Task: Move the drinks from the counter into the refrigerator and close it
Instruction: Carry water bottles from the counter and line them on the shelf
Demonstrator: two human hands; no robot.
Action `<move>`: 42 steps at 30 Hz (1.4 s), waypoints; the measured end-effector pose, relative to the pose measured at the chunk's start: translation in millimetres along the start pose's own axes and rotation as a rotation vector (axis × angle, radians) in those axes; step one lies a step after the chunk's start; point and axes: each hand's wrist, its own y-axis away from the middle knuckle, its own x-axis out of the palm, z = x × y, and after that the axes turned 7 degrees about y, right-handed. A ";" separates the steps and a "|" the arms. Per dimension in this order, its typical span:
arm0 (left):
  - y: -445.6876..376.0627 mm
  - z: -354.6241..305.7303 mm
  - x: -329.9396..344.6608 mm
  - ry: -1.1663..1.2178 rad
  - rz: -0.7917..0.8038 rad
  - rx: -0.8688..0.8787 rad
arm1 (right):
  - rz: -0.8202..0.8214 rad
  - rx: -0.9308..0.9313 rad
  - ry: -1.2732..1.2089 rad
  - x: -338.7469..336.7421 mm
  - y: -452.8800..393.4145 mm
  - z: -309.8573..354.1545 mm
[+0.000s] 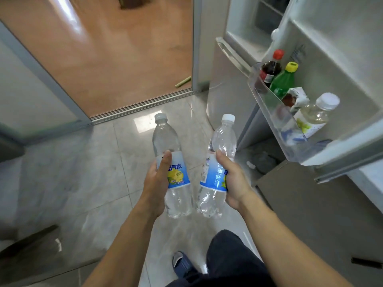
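Note:
My left hand (156,184) grips a clear bottle with a blue and yellow label (176,175) around its middle. My right hand (235,181) grips a second clear bottle of the same kind (217,160), tilted slightly right. Both are held upright above the tiled floor, left of the open refrigerator door (342,59). Its clear door shelf (267,104) holds a dark bottle with a red cap (271,68), a green bottle with a yellow cap (284,81), a small carton (295,98) and a clear bottle with a white cap (317,112).
The refrigerator body (223,83) stands behind the door shelf, its upper compartment open. A doorway with a sliding track (143,102) leads to a wooden floor ahead. A brown cardboard box (315,208) sits low at the right. My leg and shoe show at the bottom.

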 end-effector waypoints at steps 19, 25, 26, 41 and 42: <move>-253.5 -149.2 76.6 -0.003 0.042 -0.044 | -0.149 -0.029 -0.004 33.2 -242.0 140.6; -325.9 -179.6 94.8 -0.028 0.093 -0.105 | -0.271 -0.005 -0.058 42.3 -300.7 168.9; -340.1 -184.5 97.6 -0.038 0.113 -0.115 | -0.282 -0.010 -0.065 43.6 -310.4 172.4; -510.5 -313.2 199.4 -0.229 0.617 -0.121 | -0.724 -0.183 -0.240 96.3 -399.2 289.7; -514.5 -319.5 212.9 -0.242 0.651 -0.107 | -0.753 -0.197 -0.255 94.1 -400.8 298.9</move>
